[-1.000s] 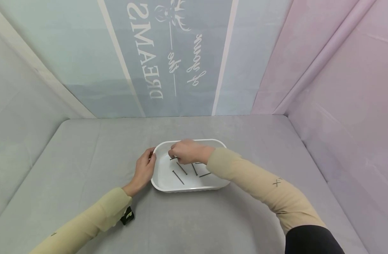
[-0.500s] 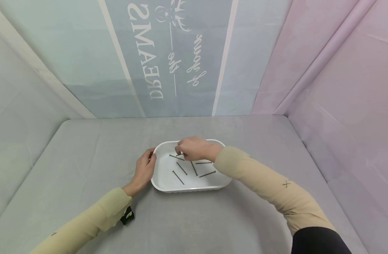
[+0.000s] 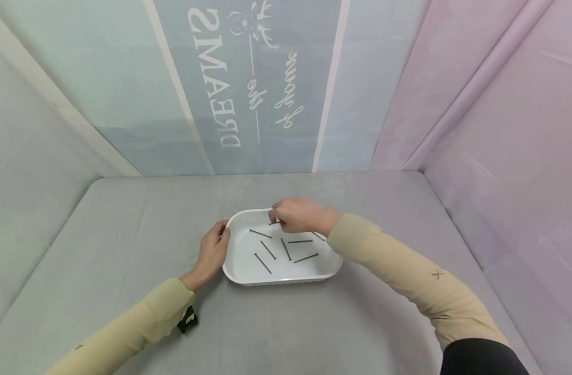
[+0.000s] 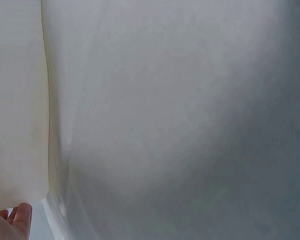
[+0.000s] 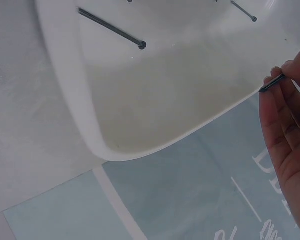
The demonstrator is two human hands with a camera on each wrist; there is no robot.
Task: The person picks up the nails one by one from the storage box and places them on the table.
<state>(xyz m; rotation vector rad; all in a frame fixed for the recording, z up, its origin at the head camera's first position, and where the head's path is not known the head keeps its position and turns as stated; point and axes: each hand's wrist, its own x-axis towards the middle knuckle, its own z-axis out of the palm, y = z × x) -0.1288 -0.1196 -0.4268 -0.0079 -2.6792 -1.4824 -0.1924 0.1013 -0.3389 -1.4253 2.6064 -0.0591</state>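
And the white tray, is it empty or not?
Not empty: several loose nails lie inside the white tray, and the right hand pinches another nail.

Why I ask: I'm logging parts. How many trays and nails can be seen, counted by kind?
White tray: 1
Nails: 8 (7 lying in the tray, plus 1 held nail in the right hand)
Total in view: 9
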